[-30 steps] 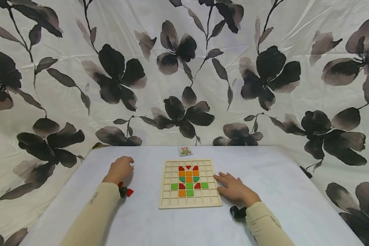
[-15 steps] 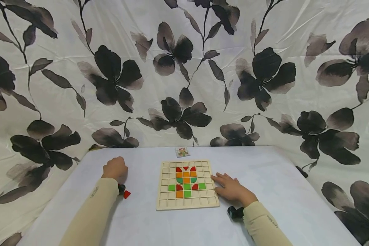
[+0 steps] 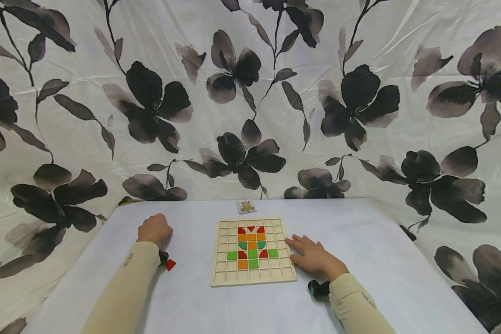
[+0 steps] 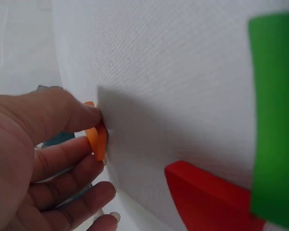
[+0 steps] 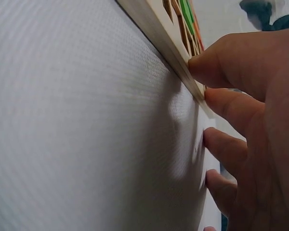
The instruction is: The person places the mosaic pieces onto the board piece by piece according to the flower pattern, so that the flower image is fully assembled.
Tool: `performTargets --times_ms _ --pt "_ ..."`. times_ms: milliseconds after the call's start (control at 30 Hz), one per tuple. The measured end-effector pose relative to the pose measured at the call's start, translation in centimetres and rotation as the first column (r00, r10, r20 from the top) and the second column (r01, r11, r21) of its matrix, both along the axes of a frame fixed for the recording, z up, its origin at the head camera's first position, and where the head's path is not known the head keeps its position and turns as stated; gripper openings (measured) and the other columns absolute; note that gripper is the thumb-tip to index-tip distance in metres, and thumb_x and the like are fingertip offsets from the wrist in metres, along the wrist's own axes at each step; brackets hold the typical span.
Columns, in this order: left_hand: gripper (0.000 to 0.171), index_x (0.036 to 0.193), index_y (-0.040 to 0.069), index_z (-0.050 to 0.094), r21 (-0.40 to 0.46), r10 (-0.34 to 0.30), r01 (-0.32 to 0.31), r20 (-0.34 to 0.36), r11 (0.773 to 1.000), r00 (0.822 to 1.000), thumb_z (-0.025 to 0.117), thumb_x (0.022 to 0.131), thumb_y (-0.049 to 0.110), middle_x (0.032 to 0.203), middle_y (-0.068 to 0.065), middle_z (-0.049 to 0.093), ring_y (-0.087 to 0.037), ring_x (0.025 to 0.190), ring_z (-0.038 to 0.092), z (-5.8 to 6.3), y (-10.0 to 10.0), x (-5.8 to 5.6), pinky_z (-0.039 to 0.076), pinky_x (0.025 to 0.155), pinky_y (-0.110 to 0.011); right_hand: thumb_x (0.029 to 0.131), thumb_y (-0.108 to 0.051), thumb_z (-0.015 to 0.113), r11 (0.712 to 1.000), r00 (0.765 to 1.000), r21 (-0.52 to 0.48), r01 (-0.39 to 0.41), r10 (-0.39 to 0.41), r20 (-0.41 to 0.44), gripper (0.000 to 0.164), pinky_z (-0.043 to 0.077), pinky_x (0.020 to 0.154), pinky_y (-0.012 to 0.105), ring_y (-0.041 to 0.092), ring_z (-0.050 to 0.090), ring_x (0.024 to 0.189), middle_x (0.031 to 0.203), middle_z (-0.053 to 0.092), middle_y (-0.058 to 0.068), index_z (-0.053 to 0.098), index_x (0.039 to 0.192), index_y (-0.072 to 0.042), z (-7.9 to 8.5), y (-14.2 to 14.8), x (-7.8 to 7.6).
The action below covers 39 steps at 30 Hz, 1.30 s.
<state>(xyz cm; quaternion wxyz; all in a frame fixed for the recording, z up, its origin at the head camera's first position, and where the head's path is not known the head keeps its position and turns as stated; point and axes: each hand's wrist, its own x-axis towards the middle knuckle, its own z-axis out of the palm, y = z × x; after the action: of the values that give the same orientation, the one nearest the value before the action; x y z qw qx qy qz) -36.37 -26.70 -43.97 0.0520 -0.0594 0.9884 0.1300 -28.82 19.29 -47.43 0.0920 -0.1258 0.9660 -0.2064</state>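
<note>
My left hand point(image 3: 155, 230) is at the left side of the table. In the left wrist view its thumb and index finger pinch a small orange piece point(image 4: 98, 139) right at the white cloth. Closer to that camera lie a red piece point(image 4: 204, 195) and a green piece point(image 4: 279, 120). My right hand point(image 3: 315, 256) rests at the right edge of a wooden grid board point(image 3: 223, 277), thumb and index fingertip at its rim and the fingers loosely spread. Red, orange and green pieces form a flower-like pattern in the board's grid.
A small pattern card point(image 3: 246, 207) lies behind the board near the table's far edge. One red piece point(image 3: 170, 265) shows beside the left wrist's black camera point(image 3: 163, 257). A flower-printed cloth point(image 3: 250, 93) hangs behind the table.
My left hand has moved a little left and its fingers have dropped out of sight in the head view. The head view has shifted slightly; the right hand stays at the board.
</note>
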Motion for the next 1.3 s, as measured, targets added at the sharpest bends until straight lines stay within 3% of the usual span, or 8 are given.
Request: performTargets --times_ms 300,500,767,1100,1300 --pt "0.029 0.104 -0.004 0.061 0.025 -0.046 0.045 0.022 0.999 0.999 0.062 0.086 0.018 0.092 -0.017 0.065 -0.03 0.08 0.059 0.3 0.7 -0.1 0.05 0.073 -0.048 0.094 -0.031 0.054 1.0 1.0 0.004 0.002 -0.002 0.013 0.053 0.014 0.111 0.069 0.04 0.024 0.146 0.155 0.037 0.01 0.045 0.145 -0.022 -0.2 -0.1 -0.2" --pt "0.032 0.106 -0.002 0.063 0.03 -0.098 0.098 -0.025 0.995 0.995 0.063 0.084 0.022 0.093 -0.015 0.065 -0.027 0.077 0.057 1.2 2.3 0.0 0.048 0.068 -0.042 0.095 -0.033 0.053 1.0 1.0 0.01 0.009 -0.01 0.024 0.053 0.013 0.111 0.069 0.039 0.023 0.146 0.156 0.035 0.009 0.044 0.146 -0.023 -0.2 0.1 -0.6" --pt "0.038 0.111 0.001 0.065 0.012 -0.171 0.172 -0.061 0.985 0.983 0.068 0.082 0.026 0.097 -0.012 0.067 -0.025 0.079 0.059 1.3 4.7 0.3 0.05 0.071 -0.042 0.094 -0.031 0.053 1.0 0.999 -0.004 0.008 -0.008 0.033 0.053 0.012 0.112 0.068 0.04 0.022 0.146 0.156 0.035 0.01 0.044 0.146 -0.022 -0.1 0.3 -0.7" --pt "0.032 0.107 0.007 0.069 0.04 -0.241 0.247 -0.116 0.968 0.964 0.072 0.08 0.024 0.102 -0.008 0.068 -0.021 0.086 0.059 1.2 9.0 2.3 0.051 0.083 -0.043 0.094 -0.032 0.054 1.0 0.999 -0.007 0.015 -0.015 0.045 0.053 0.012 0.112 0.069 0.04 0.021 0.147 0.156 0.035 0.01 0.044 0.146 -0.023 -0.3 0.1 -0.7" --pt "0.031 0.108 0.009 0.069 0.068 -0.281 0.29 -0.118 0.955 0.952 0.073 0.082 0.025 0.104 -0.006 0.068 -0.019 0.089 0.059 1.3 12.2 4.3 0.051 0.087 -0.042 0.094 -0.03 0.054 1.0 0.999 -0.016 -0.008 0.009 0.032 0.053 0.012 0.111 0.069 0.041 0.022 0.146 0.155 0.035 0.01 0.045 0.146 -0.021 -0.1 0.2 -0.4"
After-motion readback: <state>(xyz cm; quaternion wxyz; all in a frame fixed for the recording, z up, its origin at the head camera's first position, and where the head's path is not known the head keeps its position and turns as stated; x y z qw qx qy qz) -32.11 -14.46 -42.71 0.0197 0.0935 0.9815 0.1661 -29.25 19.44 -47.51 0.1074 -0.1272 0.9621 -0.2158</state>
